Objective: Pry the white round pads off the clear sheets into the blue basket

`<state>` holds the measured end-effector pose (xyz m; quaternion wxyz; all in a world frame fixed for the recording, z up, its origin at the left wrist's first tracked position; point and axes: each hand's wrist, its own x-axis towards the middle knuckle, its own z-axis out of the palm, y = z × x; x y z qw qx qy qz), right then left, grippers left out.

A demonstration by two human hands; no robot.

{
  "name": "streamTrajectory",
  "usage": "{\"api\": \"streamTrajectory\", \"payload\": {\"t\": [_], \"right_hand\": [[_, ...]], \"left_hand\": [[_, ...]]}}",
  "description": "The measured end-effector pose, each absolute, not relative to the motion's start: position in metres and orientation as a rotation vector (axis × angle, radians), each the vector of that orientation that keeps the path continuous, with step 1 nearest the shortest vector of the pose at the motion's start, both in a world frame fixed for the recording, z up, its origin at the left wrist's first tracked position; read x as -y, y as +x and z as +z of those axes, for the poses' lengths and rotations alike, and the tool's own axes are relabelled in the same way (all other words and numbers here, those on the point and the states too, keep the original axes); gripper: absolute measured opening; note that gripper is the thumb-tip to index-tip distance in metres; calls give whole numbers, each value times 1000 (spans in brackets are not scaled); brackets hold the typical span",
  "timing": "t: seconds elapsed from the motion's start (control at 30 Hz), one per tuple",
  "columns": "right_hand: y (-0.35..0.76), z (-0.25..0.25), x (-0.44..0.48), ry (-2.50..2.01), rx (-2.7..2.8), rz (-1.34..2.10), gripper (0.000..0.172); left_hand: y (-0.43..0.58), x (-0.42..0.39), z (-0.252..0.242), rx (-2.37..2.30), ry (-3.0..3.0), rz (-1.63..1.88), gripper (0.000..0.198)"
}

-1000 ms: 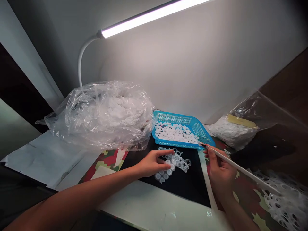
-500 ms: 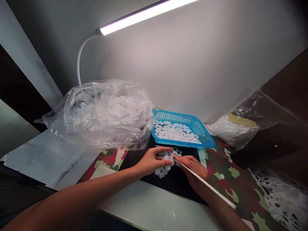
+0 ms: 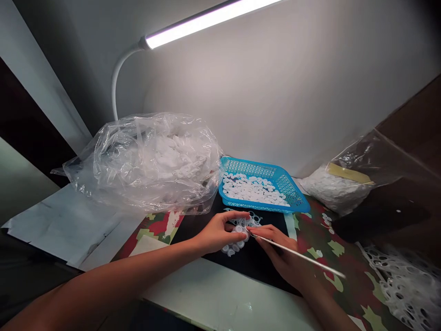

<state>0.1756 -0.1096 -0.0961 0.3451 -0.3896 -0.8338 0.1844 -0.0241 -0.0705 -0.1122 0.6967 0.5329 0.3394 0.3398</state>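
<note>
Head view: right fingers (image 3: pixel 268 232) pinch white stick (image 3: pixel 303 254), parted left fingers (image 3: pixel 237 214) touch rings (image 3: pixel 239 229); yellow slip (image 3: pixel 349 173) unreadable.

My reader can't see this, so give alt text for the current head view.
A left hand touches translucent round pieces on a black mat; the right hand holds a thin white tool at them. Behind sits a blue basket of white discs.
</note>
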Motion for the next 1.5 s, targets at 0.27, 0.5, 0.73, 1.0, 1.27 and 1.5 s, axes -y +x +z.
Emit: {"api": "streamTrajectory", "payload": {"t": [0.27, 0.5, 0.73, 1.0, 1.27, 1.5], "right_hand": [[175, -96, 109, -974, 2141, 513, 26], [173, -94, 111, -984, 2156, 459, 27], [175, -107, 106, -824, 2282, 165, 31], [173, -116, 103, -846, 2293, 1, 31], [171, -123, 103, -918, 2255, 56, 29], [167, -113, 107, -911, 2127, 140, 31]], "left_hand": [[-24, 69, -117, -740, 1224, 762, 60], [-25, 70, -115, -741, 1228, 748, 60], [-26, 69, -116, -729, 1260, 768, 58], [-26, 69, -115, -742, 1251, 756, 61], [-25, 70, -113, -749, 1250, 751, 60], [-24, 70, -112, -780, 1217, 759, 59]]}}
